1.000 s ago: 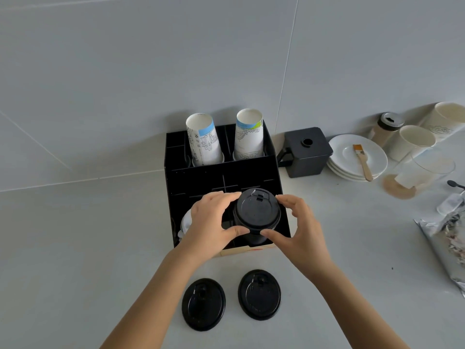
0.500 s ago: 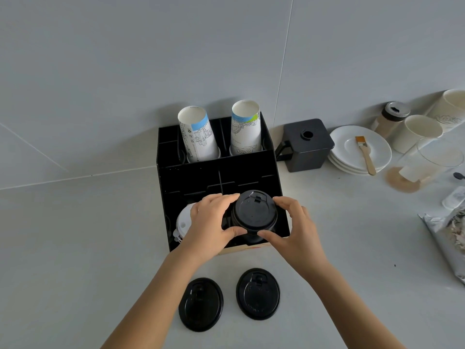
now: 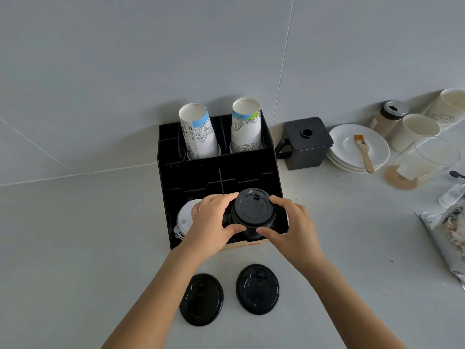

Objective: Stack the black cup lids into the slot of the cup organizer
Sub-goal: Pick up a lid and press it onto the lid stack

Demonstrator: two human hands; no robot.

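Both hands held a stack of round black plastic cup lids [image 3: 253,213] at the front right slot of the black compartmented cup organizer [image 3: 216,172]. The left hand [image 3: 210,226] gripped the stack's left side, its fingers [image 3: 224,197] clamped around the rim with the thumb at the near edge. The right hand [image 3: 294,227] mirrored it on the right side, fingers [image 3: 278,199] likewise pressed on the stack. White plastic lids [image 3: 183,217] sat in the front left slot, partly hidden by the left hand. Two more flat black lids lay on the pale grey worktop [image 3: 75,248] just in front of the organizer: one to the left [image 3: 201,299], one to the right [image 3: 257,289]. Two printed paper cup stacks [image 3: 198,134] stood in the rear slots.
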